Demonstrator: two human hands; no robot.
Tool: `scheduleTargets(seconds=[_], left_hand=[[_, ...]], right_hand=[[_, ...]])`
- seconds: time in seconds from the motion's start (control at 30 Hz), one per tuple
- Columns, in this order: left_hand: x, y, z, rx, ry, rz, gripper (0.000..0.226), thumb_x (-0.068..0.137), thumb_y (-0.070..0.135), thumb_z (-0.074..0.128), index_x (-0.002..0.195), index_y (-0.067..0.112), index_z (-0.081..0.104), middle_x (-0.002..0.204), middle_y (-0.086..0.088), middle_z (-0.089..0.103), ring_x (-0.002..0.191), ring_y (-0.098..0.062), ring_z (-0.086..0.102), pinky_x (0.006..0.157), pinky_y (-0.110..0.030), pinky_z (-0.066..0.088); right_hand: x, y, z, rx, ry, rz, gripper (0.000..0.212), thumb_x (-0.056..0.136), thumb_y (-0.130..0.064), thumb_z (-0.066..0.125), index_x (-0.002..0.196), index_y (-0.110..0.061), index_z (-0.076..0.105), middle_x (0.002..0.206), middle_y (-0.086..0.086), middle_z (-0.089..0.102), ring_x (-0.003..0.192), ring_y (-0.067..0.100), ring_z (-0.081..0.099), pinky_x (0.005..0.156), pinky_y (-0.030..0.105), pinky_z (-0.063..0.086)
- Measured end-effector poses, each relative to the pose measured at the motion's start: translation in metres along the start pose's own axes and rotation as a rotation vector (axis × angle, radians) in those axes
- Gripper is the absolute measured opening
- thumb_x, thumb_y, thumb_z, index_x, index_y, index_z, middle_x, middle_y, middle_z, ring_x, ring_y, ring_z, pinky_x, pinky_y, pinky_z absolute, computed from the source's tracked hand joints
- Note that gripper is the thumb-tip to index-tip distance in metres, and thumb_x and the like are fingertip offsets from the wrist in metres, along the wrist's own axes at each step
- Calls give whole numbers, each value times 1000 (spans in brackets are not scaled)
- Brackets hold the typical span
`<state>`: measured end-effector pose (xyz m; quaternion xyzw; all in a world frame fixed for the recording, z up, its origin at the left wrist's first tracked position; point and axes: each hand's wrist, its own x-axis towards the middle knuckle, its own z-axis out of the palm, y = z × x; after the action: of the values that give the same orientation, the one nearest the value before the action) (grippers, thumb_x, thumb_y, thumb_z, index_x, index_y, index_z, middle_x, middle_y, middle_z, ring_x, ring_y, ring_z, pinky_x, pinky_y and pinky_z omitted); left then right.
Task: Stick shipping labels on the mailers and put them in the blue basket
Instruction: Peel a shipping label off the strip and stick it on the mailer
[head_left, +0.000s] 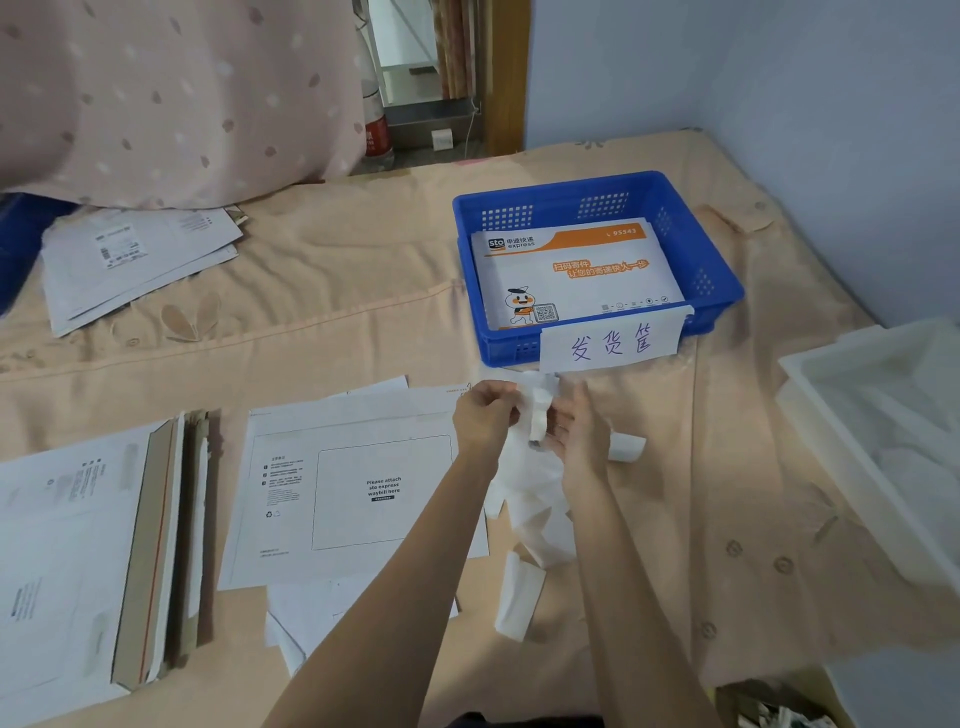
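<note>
White label strip (537, 410) pinched between left hand (485, 413) and right hand (574, 434), STO mailer (363, 493) laid flat beside, blue basket (722, 291) beyond already loaded with a mailer.

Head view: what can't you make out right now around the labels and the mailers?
- Label strip, head view: print unreadable, blurred; both hands (left hand, right hand) cover part.
- Blue basket: anything beneath the top mailer is hidden by it.
- Mailer stack: cut off by the left edge.

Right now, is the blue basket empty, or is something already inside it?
Not empty. The blue basket holds at least one white and orange mailer, lying flat with its printed side up.
</note>
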<state>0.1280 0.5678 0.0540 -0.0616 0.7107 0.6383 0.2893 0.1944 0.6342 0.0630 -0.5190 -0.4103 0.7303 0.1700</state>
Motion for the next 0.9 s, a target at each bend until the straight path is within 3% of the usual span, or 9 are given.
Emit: scheduleTargets(seconds=[0.13,0.23,0.3,0.4,0.5,0.63,0.8,0.9], left_hand=[[-5,0,4,31,-70,20,12,90,3,53,85,10,61,83,-5,63,79,-23,61,69,-26,52],[-9,3,11,83,-50,-53,12,94,24,51,96,13,55,92,-2,59,85,-20,56,70,-26,46],[-8,4,14,175,-44,-100,36,92,46,50,100,11,54,91,2,57,85,-16,56,77,-30,46],[-6,2,18,362,-96,17,47,94,54,42,79,13,60,80,-1,63,82,-18,61,81,-36,49],[-7,1,20,352,-62,108,50,99,42,40,62,10,52,66,-5,57,69,-22,54,71,-35,46],[-6,2,23,184,-34,40,40,98,34,44,69,7,50,69,-14,47,69,-24,46,65,-34,39],[-7,7,24,33,-42,-116,35,98,33,47,76,7,52,68,-7,51,57,-19,48,55,-26,40],[-8,8,21,-2,-52,-151,34,97,34,49,75,9,53,67,-5,52,52,-17,47,50,-23,38]], right_hand=[[-2,7,8,-407,49,-184,35,97,-40,48,100,-8,62,93,7,62,91,27,60,87,46,52],[-4,15,12,-421,78,-252,28,97,-34,48,97,-9,61,90,9,65,87,29,63,81,46,54],[-6,14,12,-514,83,-300,29,98,-35,46,88,-11,57,87,9,66,79,25,61,74,34,50],[-8,12,11,-550,96,-354,37,99,-36,45,78,-8,54,76,7,62,66,17,55,57,26,38],[-9,11,14,-426,67,-363,36,100,-29,46,70,-10,52,66,3,56,62,16,52,56,25,40],[-11,5,15,-140,10,-234,32,99,-23,48,67,-23,52,66,-2,56,64,14,55,62,29,46],[-8,2,17,-34,-30,-116,25,97,-27,50,74,-24,59,75,-1,65,76,20,63,75,35,52],[-4,3,16,-13,-55,-64,24,95,-32,54,75,-23,62,73,1,67,71,21,64,70,35,53]])
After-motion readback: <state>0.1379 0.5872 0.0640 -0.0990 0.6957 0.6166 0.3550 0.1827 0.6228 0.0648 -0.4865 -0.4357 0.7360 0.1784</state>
